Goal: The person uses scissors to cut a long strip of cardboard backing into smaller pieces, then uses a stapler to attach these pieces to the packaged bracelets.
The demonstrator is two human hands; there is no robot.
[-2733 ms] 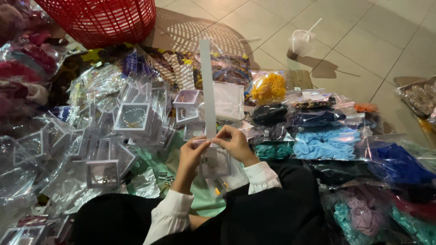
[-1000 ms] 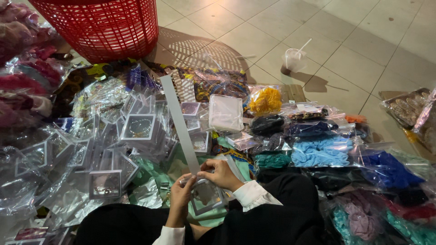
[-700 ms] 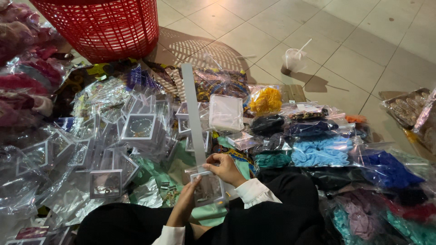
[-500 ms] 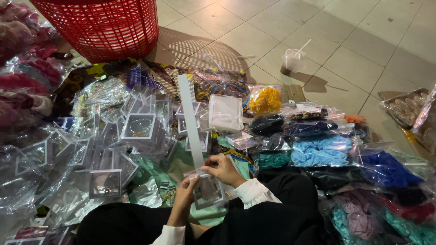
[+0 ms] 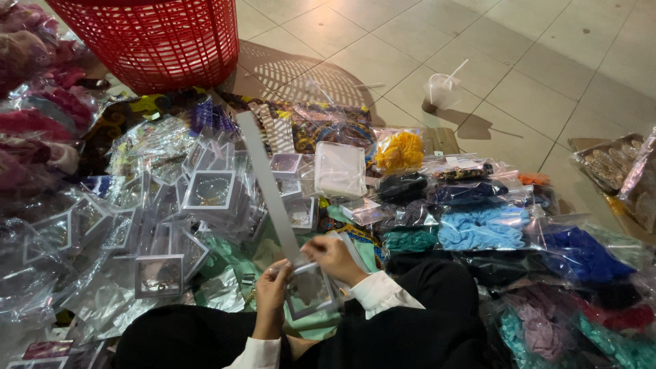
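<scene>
Floor: pale square tiles (image 5: 519,61), with a spread of wrapped goods laid out on it in front of a seated person in dark clothes with white cuffs.

Left hand: the left hand (image 5: 272,287) was curled, its fingertips pinching the left edge of a small clear square box (image 5: 311,295) held over the lap.

Right hand: the right hand (image 5: 335,256) was bent over the top of the same box, fingers closed at the foot of a long grey strip (image 5: 268,188).

Strip: it rose from the box and leaned up and to the left, its upper end over the pile of boxes.

Box: between both hands, just above the knees; what was inside could not be made out.

Left side: a heap of similar clear square boxes in plastic sleeves (image 5: 160,219), and beyond them bags of pink and red fabric items (image 5: 34,130).

Right side: bags of scrunchies (image 5: 482,229) in light blue, dark blue, black, teal and yellow.

Behind: a red mesh basket (image 5: 157,37) stood at the far left edge of the spread; a clear plastic cup with a straw (image 5: 443,89) stood alone on the tiles, well apart from the goods.
</scene>
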